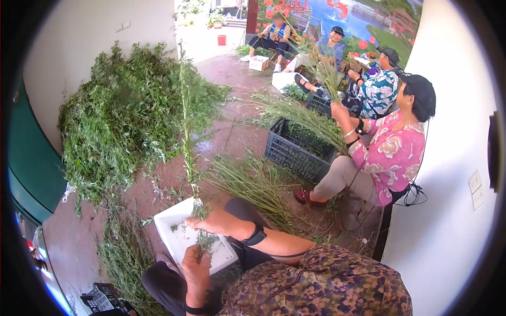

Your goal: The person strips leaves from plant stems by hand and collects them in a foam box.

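A tall leafy stalk (186, 131) stands nearly upright in front of me, its lower end at my hands. My right hand (217, 221) is closed around the lower stem, above a white box (168, 224). Just below, my left hand (196, 269) has its fingers curled at the stalk's bottom leaves; the fingertips are partly hidden. Some bits of leaf lie in the white box, which sits between my legs.
A big heap of leafy stalks (126, 116) lies by the left wall. Bare stems (258, 189) cover the floor ahead. A black crate (295, 150) stands beside a seated person in pink (392, 147); several others sit farther back. More greenery (121, 253) lies at left.
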Demonstrator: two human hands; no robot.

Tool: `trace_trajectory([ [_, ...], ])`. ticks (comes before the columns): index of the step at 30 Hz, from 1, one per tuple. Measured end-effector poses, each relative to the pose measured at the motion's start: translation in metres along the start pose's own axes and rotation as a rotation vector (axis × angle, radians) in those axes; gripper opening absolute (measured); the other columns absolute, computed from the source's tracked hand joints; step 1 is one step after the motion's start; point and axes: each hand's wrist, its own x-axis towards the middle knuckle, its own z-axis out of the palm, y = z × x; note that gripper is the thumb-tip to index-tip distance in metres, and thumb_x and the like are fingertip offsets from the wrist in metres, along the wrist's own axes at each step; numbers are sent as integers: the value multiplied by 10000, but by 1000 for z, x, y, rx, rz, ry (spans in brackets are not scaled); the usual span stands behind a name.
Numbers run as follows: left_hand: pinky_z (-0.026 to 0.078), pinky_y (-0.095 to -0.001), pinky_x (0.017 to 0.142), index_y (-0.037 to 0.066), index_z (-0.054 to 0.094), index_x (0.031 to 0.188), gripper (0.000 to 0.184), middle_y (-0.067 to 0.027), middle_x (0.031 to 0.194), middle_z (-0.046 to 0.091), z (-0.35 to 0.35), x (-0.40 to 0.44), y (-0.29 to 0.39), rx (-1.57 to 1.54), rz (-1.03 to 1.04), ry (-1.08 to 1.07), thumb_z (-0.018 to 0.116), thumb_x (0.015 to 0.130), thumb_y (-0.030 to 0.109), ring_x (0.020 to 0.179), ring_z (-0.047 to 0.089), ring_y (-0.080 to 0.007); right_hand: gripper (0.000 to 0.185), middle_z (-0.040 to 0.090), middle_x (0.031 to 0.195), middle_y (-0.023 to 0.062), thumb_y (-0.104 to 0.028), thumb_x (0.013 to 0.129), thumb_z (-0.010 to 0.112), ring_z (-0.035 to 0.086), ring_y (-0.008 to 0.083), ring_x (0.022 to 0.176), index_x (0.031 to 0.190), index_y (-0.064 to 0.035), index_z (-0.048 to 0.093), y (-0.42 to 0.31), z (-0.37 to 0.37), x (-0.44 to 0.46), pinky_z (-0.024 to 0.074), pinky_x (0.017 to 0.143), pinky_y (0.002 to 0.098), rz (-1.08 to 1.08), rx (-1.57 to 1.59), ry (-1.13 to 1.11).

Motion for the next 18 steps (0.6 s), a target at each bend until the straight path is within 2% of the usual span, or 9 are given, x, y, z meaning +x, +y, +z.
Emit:
trace_trajectory([
  [1, 392, -190, 448, -13, 504, 960, 149, -19, 679, 542, 0, 0, 3, -18, -19, 21, 580, 835, 17, 521, 476, -60, 375, 597, 616, 75, -372, 824, 611, 528, 167, 561, 716, -14, 617, -3, -1, 1, 428, 576, 332, -6, -6, -8],
  [4, 384, -188, 442, -2, 500, 923, 115, -25, 680, 547, -4, -1, 3, -62, -26, 32, 577, 854, 49, 502, 468, -64, 244, 558, 637, 7, -250, 850, 635, 494, 98, 586, 927, -24, 587, -5, -8, -1, 408, 553, 256, -77, -37, -89],
  [6, 385, -190, 440, 2, 493, 905, 102, -33, 680, 549, -5, -7, 0, -100, -24, 37, 564, 873, 69, 494, 467, -66, 247, 552, 592, 39, -253, 859, 595, 522, 126, 561, 838, -7, 594, -7, -6, -11, 415, 535, 302, -168, -89, -114],
  [8, 385, -193, 438, 4, 488, 892, 97, -41, 681, 549, -5, -8, 1, -118, -6, 40, 547, 890, 81, 489, 466, -68, 250, 536, 563, 55, -240, 873, 563, 528, 133, 534, 793, -4, 592, -18, -8, -16, 411, 507, 324, -100, -76, -169],
  [10, 386, -195, 435, 3, 484, 884, 96, -47, 682, 547, -5, -10, -1, -108, 29, 37, 528, 905, 86, 488, 465, -69, 220, 512, 553, 55, -210, 890, 540, 512, 119, 506, 792, -18, 581, -29, -13, -19, 397, 470, 321, 123, 8, -251],
  [13, 401, -195, 450, 6, 480, 873, 91, -53, 681, 542, -2, -13, -1, -73, 31, 93, 501, 917, 83, 517, 482, -72, 249, 501, 551, 53, -230, 904, 520, 487, 112, 469, 770, -24, 563, -7, -12, -15, 376, 434, 319, 64, 79, -268],
  [16, 395, -206, 478, 21, 476, 854, 86, -40, 685, 540, -3, -11, -12, 35, 72, 145, 488, 921, 73, 548, 480, -77, 261, 511, 570, 69, -232, 913, 495, 504, 150, 501, 772, -18, 546, 4, -6, -13, 391, 471, 336, -116, -75, -132],
  [18, 398, -304, 498, 11, 471, 792, 54, -77, 647, 507, -7, -8, -16, 285, 192, 207, 504, 833, -3, 552, 491, -166, 266, 524, 600, 84, -242, 913, 492, 510, 191, 531, 782, -13, 528, 13, -3, -11, 396, 502, 346, -273, -150, -92],
])
